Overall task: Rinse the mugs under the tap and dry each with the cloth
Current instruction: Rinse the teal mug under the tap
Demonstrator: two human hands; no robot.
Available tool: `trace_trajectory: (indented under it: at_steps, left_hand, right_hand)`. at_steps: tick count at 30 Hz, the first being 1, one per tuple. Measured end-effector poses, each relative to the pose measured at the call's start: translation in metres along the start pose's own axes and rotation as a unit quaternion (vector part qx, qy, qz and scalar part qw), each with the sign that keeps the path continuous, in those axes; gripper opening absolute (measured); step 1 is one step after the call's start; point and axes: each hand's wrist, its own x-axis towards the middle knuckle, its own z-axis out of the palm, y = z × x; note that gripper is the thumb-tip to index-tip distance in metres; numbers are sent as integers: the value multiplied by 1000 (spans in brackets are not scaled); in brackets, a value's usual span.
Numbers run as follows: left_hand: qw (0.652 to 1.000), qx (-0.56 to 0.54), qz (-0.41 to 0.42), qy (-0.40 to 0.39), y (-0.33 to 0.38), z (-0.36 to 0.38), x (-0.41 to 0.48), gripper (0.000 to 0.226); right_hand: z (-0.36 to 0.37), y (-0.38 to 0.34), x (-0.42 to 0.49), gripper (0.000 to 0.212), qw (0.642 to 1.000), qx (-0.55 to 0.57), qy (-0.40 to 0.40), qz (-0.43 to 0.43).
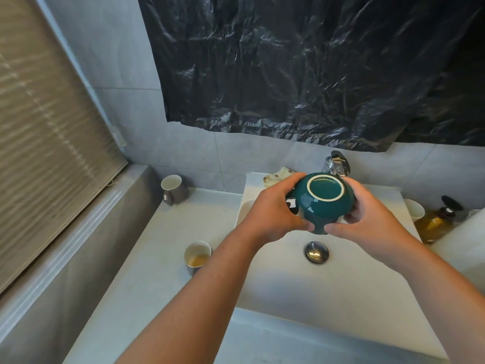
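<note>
A dark green mug (321, 206) is held upside down above the white sink (283, 285), its pale-ringed base facing me. My left hand (275, 208) grips its left side and my right hand (367, 219) grips its right side, thumbs meeting at its lower edge. The chrome tap (338, 164) stands just behind the mug; no water is visible. A crumpled pale cloth (278, 176) lies on the sink's back rim, left of the tap. A grey mug (174, 190) stands at the counter's back left. Another grey mug (196, 256) with brownish liquid stands beside the sink.
The chrome drain plug (316, 252) sits in the basin below the mug. To the right stand a white cup (414, 210) and an amber pump bottle (438, 222). Black plastic sheeting (315, 69) covers the wall above. A window blind (39, 140) is on the left.
</note>
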Motion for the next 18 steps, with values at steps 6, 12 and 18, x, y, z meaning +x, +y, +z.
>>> trace_trajectory:
  at_steps: [6,12,18]
  left_hand:
    - [1000,-1,5,-9,2,9,-7,94]
    - [1000,-17,-10,0,6,23,-12,89]
    - [976,-171,-132,2,4,43,-16,58]
  right_hand:
    - [-1,2,-14,82,1000,-4,14,13]
    - [-12,7,-18,77,999,10,-4,31]
    - [-22,14,-16,42,988,131,-59,52]
